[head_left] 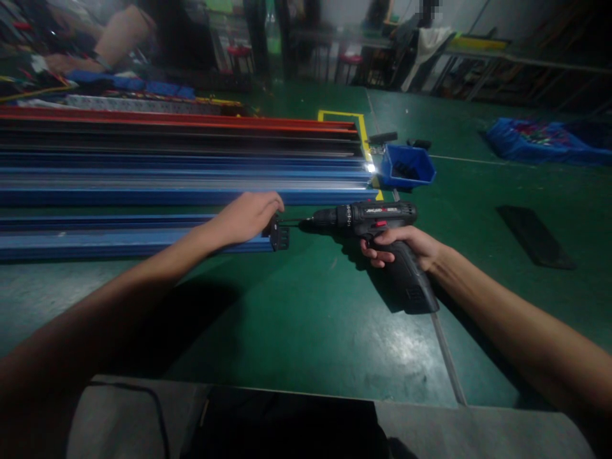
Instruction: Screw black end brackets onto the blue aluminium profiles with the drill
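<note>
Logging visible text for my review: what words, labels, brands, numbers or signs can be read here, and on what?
No text reads clearly.
Power drill, side of the body: pale lettering with a red part, too blurred to read.
Collar ring behind the chuck: small pale marks, too small to read.
Nothing legible elsewhere.

Left hand, 9 o'clock from centre: palm side hidden; masks part of the near blue rail, which is cut off at the 9 o'clock edge. Drill, 3 o'clock: handle partly hidden by the right hand; lettering too small to read. Bin, 2 o'clock: dark contents indistinct. Co-worker's arm, between 10 and 11 o'clock: blurred.
</note>
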Demonstrator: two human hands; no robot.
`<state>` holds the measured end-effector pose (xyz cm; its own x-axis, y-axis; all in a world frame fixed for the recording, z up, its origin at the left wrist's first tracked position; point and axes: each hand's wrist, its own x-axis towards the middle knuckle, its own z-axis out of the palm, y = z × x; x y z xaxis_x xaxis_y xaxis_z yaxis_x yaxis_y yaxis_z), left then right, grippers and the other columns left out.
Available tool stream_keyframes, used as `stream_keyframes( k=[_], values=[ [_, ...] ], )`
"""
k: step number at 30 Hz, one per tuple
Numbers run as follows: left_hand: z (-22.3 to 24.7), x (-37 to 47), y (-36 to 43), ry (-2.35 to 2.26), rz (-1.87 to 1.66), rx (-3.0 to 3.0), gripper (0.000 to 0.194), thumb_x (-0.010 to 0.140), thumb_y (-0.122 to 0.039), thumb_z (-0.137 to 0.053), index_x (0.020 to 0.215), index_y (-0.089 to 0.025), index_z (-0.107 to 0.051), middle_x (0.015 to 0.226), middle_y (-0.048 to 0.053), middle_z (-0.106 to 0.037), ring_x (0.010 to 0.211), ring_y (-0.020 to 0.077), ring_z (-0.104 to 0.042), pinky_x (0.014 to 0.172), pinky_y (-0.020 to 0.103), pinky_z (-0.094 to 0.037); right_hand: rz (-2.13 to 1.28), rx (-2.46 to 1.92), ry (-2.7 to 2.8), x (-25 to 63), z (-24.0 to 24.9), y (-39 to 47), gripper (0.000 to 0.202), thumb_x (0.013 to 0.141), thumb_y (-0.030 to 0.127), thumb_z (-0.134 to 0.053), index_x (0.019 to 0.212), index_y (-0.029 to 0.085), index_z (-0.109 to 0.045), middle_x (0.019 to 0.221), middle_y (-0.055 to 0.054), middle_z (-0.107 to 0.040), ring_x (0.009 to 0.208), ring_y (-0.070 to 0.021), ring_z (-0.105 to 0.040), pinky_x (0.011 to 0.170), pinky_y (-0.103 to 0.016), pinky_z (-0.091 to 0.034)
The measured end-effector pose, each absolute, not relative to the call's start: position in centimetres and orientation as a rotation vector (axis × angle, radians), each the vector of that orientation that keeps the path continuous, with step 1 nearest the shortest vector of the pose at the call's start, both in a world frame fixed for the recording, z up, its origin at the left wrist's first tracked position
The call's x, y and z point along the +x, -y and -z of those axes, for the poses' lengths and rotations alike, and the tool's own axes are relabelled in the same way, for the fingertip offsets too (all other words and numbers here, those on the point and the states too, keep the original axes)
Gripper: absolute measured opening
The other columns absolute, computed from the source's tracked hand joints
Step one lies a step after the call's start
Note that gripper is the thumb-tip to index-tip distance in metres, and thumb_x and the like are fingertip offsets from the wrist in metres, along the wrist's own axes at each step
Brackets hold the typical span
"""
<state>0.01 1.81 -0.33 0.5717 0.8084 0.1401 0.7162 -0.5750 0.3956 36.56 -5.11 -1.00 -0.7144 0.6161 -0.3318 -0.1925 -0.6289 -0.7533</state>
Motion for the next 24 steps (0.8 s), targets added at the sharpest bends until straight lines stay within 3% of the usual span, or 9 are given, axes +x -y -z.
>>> stream_keyframes(
  k=[24],
  values=[
    [0.43,0.00,-1.82,-1.252,-0.458,2.502,0.047,0.103,-0.039,-0.033,0.109,-0.015,-0.073,0.106,0.011,-0.075,0.097,0.0265,-0.070,0.093,0.039,-0.050,-2.342,-0.820,0.990,36.69,0.97,5.06,0.018,0.084,0.015,-0.074,0.096,0.002,-0.073,0.079,-0.007,-0.068,0.054,-0.0058,-0.053,0.066,-0.023,-0.059]
  ],
)
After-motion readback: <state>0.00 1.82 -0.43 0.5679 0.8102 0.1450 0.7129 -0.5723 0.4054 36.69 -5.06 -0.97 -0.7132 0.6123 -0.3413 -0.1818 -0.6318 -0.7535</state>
